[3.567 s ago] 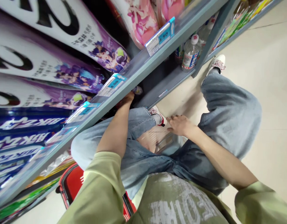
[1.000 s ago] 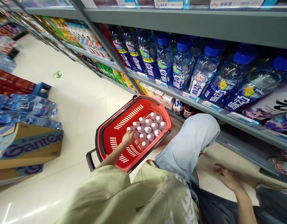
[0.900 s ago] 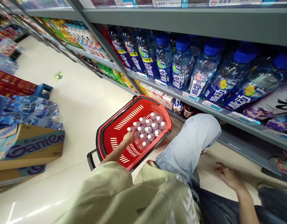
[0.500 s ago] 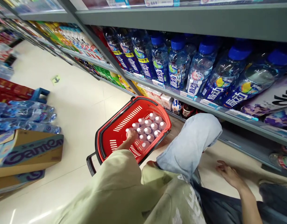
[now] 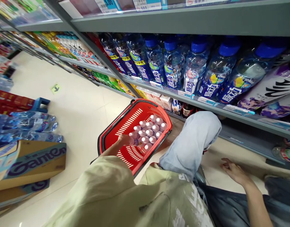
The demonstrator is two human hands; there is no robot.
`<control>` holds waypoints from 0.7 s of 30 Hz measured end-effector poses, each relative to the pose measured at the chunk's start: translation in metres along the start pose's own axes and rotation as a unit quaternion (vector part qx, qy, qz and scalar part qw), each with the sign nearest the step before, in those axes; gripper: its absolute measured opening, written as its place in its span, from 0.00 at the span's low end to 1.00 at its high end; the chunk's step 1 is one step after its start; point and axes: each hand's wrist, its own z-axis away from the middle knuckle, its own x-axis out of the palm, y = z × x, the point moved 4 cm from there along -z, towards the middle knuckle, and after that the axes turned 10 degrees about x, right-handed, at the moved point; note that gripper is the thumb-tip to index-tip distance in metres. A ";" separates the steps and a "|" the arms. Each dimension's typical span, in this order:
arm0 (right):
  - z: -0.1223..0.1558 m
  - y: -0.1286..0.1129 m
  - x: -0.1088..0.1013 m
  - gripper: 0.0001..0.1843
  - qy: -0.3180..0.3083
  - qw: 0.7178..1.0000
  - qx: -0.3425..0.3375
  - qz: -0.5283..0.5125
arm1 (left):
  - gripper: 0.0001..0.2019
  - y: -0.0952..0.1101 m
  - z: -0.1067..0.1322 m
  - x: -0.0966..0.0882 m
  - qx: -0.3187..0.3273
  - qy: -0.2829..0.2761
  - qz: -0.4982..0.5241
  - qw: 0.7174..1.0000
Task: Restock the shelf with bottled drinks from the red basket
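Note:
A red shopping basket (image 5: 116, 130) stands on the floor beside the shelf, with several small pink-capped bottles (image 5: 151, 127) upright in its far corner. My left hand (image 5: 123, 139) is inside the basket, closed around one small bottle (image 5: 134, 142) that is tipped on its side above the basket floor. My right hand (image 5: 232, 171) hangs low over the floor near the bottom shelf, fingers loosely apart and holding nothing. My bent knee in pale jeans (image 5: 194, 138) sits between the two hands.
Large blue-capped drink bottles (image 5: 173, 66) fill the shelf above the basket. Small cartons (image 5: 167, 102) stand on the bottom shelf. A cardboard box (image 5: 29, 162) and shrink-wrapped water packs (image 5: 26, 124) lie on the left floor. A pale tiled aisle stretches beyond.
My left hand left the bottom shelf, reached into the basket, gripped a small bottle among the rows and now pulls it back, tilted. My right hand dropped toward the floor.

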 end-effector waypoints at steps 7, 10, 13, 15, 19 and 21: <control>-0.006 -0.009 -0.002 0.35 0.023 0.999 -0.027 -0.024 | 0.14 -0.030 0.039 -0.041 0.022 -0.017 -0.117 0.993; 0.002 -0.023 -0.005 0.34 0.019 0.999 -0.037 -0.001 | 0.09 -0.032 0.055 -0.071 0.030 -0.008 -0.157 0.987; 0.015 -0.036 -0.011 0.34 0.031 0.999 -0.028 0.030 | 0.07 -0.026 0.073 -0.107 0.052 0.019 -0.194 0.979; 0.024 -0.044 -0.015 0.32 0.049 0.996 -0.037 0.058 | 0.11 -0.017 0.085 -0.134 0.075 0.045 -0.224 0.971; 0.034 -0.048 -0.023 0.29 0.075 0.997 -0.034 0.006 | 0.15 0.002 0.100 -0.188 0.132 0.093 -0.301 0.940; 0.036 -0.047 -0.027 0.27 0.092 0.995 -0.040 -0.024 | 0.15 0.016 0.105 -0.220 0.195 0.144 -0.311 0.919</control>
